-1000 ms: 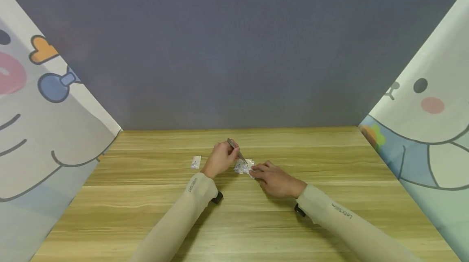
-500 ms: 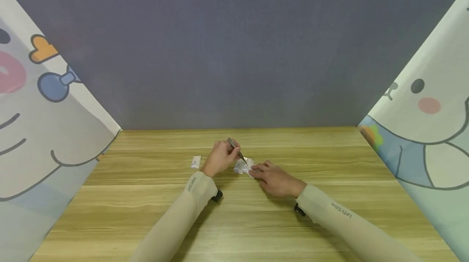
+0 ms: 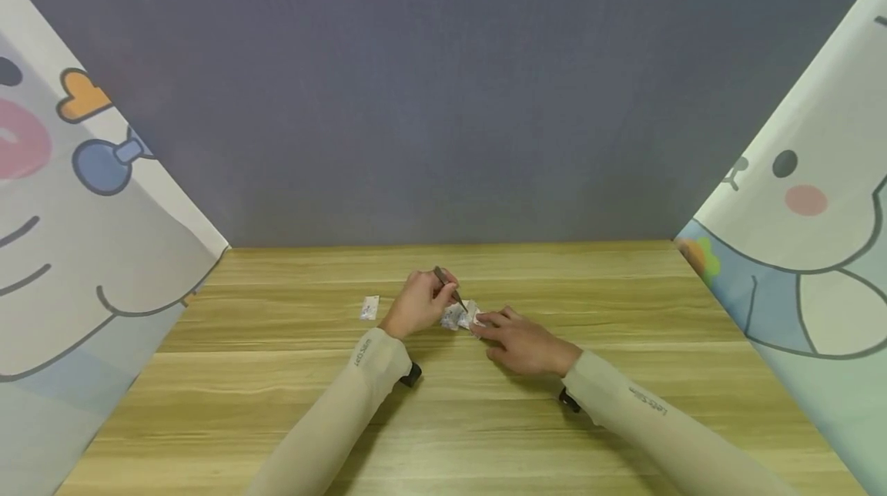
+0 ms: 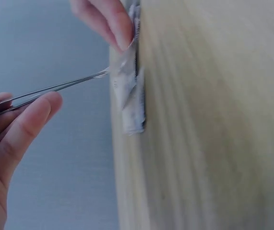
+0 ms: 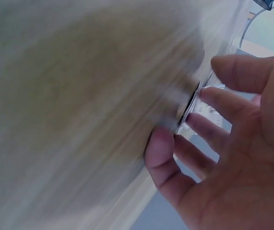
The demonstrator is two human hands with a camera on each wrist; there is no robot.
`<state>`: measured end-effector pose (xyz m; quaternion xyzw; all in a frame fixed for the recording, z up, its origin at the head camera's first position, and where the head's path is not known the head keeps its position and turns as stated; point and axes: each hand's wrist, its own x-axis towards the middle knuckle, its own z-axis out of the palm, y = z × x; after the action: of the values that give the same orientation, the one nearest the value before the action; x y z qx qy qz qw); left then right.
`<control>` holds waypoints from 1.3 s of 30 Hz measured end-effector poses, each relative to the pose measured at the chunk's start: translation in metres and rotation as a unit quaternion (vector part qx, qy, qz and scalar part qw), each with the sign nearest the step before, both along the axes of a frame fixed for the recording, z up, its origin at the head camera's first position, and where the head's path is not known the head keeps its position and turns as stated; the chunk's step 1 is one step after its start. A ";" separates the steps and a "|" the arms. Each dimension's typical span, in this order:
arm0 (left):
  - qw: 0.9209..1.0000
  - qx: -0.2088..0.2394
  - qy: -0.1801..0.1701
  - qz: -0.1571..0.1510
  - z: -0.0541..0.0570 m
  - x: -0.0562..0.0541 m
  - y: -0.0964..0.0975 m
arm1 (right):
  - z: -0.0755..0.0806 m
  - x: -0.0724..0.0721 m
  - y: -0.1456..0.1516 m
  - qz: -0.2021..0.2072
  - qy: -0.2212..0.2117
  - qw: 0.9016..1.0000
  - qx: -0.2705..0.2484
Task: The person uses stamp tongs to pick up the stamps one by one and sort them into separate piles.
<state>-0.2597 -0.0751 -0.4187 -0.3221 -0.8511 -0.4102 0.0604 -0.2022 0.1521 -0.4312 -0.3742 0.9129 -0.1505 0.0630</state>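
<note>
My left hand (image 3: 419, 302) pinches metal tweezers (image 3: 449, 286) between thumb and fingers. In the left wrist view the tips of the tweezers (image 4: 55, 88) meet a shiny, film-like edge of a small packet. Several small white-and-silver packets (image 3: 452, 316) lie overlapping on the table between the hands; in the left wrist view the packets (image 4: 133, 108) look thin and flat. With its fingertips, my right hand (image 3: 523, 340) presses on the right side of this pile. Its fingers (image 5: 213, 132) are extended and loosely bent, partly hiding the packets.
One more small white packet (image 3: 370, 307) lies on the wooden table (image 3: 443, 419), left of my left hand. A grey panel (image 3: 443, 95) rises along the table's far edge. Panels with cartoon prints (image 3: 104, 249) stand at both sides.
The tweezers and left hand have shifted very slightly right. The upper packet in the pile has changed its tilt under the tweezer tips. My right hand stays almost in place.
</note>
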 end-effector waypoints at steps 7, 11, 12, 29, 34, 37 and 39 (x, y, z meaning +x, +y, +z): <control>0.998 0.058 -0.019 -0.007 0.008 0.001 -0.011 | -0.001 0.000 0.001 -0.004 0.000 1.000 0.022; 0.998 0.061 -0.023 -0.001 0.011 0.001 -0.017 | -0.002 0.000 0.001 -0.005 -0.001 1.000 0.024; 0.998 0.062 -0.022 -0.001 0.012 0.001 -0.019 | -0.002 -0.001 0.001 -0.006 -0.002 1.000 0.024; 0.997 0.045 0.016 0.060 0.024 0.005 -0.068 | 0.000 0.001 -0.001 -0.008 0.003 0.999 0.033; 0.996 0.038 0.018 0.076 0.026 0.007 -0.092 | -0.001 0.002 0.000 -0.007 0.006 0.999 0.032; 0.996 0.024 0.007 0.090 0.024 0.008 -0.108 | -0.002 0.002 0.001 -0.006 0.009 0.999 0.032; 0.995 0.013 -0.005 0.104 0.021 0.008 -0.118 | -0.003 0.003 0.002 -0.007 0.011 0.999 0.035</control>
<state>-0.2516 -0.1926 -0.3975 -0.2291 -0.8750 -0.4141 0.1021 -0.1992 0.1541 -0.4342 -0.3670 0.9208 -0.1145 0.0652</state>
